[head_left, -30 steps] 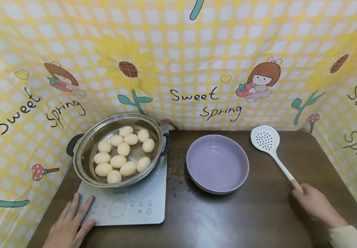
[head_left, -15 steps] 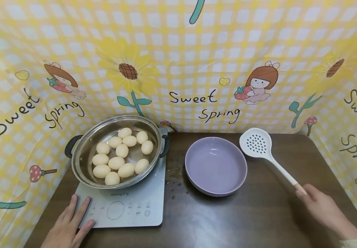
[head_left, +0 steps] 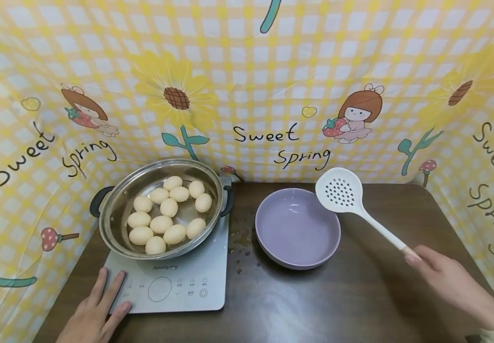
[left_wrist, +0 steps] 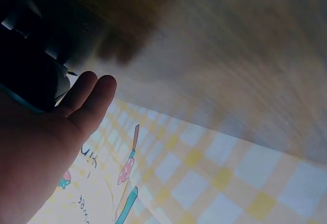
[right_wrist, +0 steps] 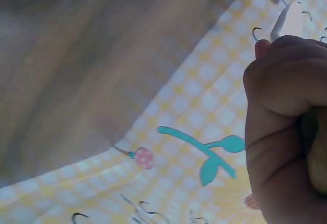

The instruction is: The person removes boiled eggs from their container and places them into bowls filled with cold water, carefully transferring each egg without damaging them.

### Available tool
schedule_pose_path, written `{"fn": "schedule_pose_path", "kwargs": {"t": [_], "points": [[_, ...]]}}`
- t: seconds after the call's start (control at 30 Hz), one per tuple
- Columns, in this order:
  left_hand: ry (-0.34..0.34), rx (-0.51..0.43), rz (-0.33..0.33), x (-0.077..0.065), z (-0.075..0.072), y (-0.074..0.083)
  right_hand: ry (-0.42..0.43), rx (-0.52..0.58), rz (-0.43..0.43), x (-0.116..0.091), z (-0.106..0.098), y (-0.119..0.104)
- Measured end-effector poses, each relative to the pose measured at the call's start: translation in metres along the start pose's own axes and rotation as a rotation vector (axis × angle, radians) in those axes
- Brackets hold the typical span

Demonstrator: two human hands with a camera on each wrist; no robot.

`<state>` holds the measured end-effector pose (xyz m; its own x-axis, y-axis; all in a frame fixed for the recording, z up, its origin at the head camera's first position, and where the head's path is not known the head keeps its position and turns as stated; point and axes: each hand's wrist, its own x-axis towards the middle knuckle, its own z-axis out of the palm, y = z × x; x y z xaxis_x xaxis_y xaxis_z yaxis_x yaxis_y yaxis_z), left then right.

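Note:
My right hand (head_left: 442, 278) grips the wooden end of a white slotted skimmer (head_left: 340, 191). Its perforated head overlaps the far right rim of the purple bowl (head_left: 298, 233) in the head view. In the right wrist view the curled fingers (right_wrist: 286, 81) wrap the handle, and a bit of white shows beyond them. My left hand (head_left: 90, 309) rests with fingers spread on the front left corner of the induction cooktop (head_left: 206, 305). On that cooktop stands a steel pot (head_left: 118, 243) with black handles. Several pale eggs (head_left: 161, 225) sit in water inside it.
Water drops (head_left: 239, 259) are scattered on the dark wooden table (head_left: 281, 309) between the cooktop and the bowl. A yellow checked cloth (head_left: 255, 95) hangs behind the table and along both sides.
The skimmer has risen and moved left, its head passing from beside the bowl to over the bowl's rim. My left hand has stayed on the cooktop.

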<state>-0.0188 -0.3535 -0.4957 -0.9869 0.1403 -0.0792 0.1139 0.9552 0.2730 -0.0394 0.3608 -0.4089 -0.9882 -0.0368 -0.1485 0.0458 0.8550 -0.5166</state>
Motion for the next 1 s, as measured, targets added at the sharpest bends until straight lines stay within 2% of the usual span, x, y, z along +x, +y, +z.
{"fn": "schedule_pose_path", "kwargs": {"t": [0.23,0.47,0.7,1.0], "points": [[0.004,-0.005,-0.011,-0.003,0.0,0.001,-0.029,0.018,-0.051,0.006,-0.003,-0.021],[0.035,-0.018,0.011,-0.005,0.0,0.0,-0.006,0.018,-0.126,0.013,-0.007,-0.045],[0.018,-0.034,0.003,-0.005,-0.001,-0.002,-0.002,0.041,-0.216,0.021,-0.012,-0.079],[0.042,-0.053,0.014,-0.005,-0.001,0.0,-0.03,0.02,-0.338,0.039,-0.009,-0.121]]}}
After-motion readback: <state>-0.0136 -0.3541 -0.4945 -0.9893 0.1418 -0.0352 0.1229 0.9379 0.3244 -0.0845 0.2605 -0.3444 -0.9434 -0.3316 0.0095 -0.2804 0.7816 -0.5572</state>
